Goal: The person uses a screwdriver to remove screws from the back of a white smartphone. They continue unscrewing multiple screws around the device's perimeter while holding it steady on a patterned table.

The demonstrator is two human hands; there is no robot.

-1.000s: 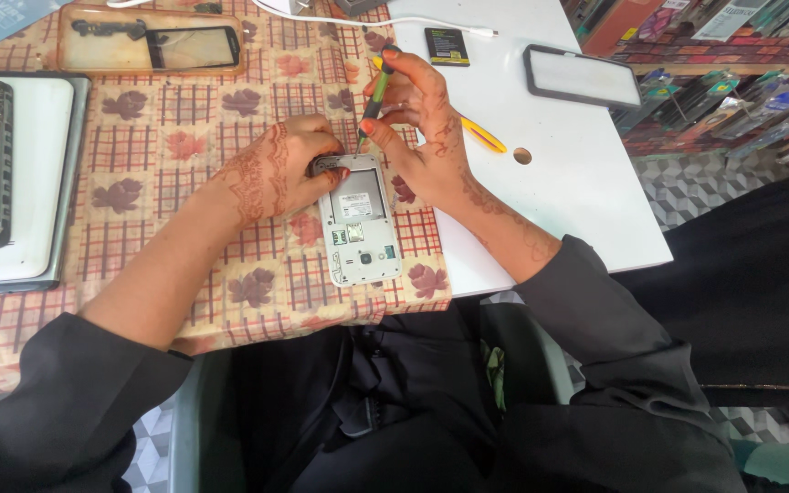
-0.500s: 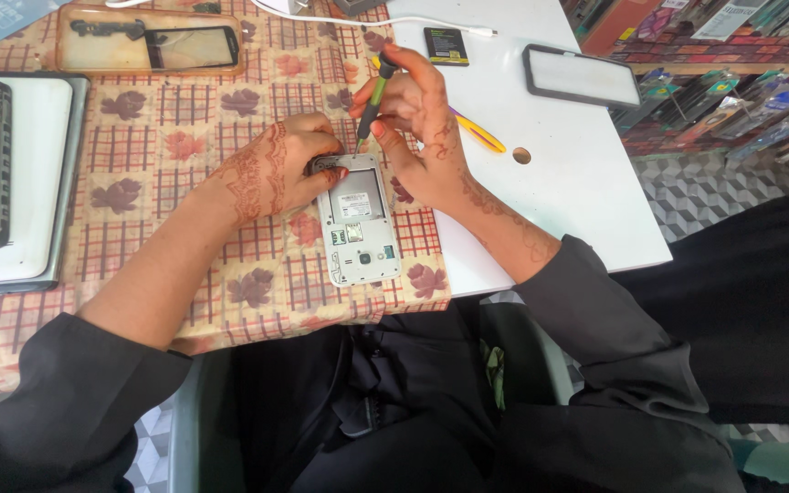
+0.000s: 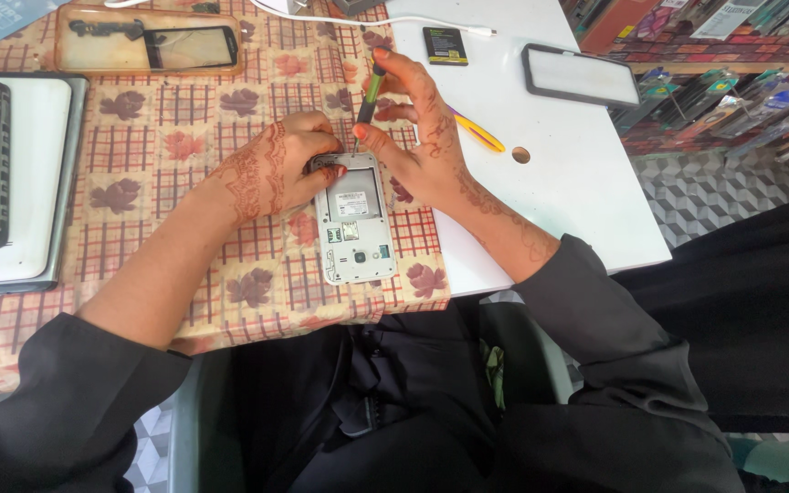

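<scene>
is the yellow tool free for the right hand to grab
Probably yes. The yellow tool lies on the white table just beyond the right hand, nothing covering it, but that hand holds a screwdriver.

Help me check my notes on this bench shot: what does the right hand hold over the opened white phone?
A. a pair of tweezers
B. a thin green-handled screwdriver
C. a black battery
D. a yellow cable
B: the right hand pinches a thin green-handled screwdriver with its tip down at the top edge of the opened white phone, which the left hand steadies.
</scene>
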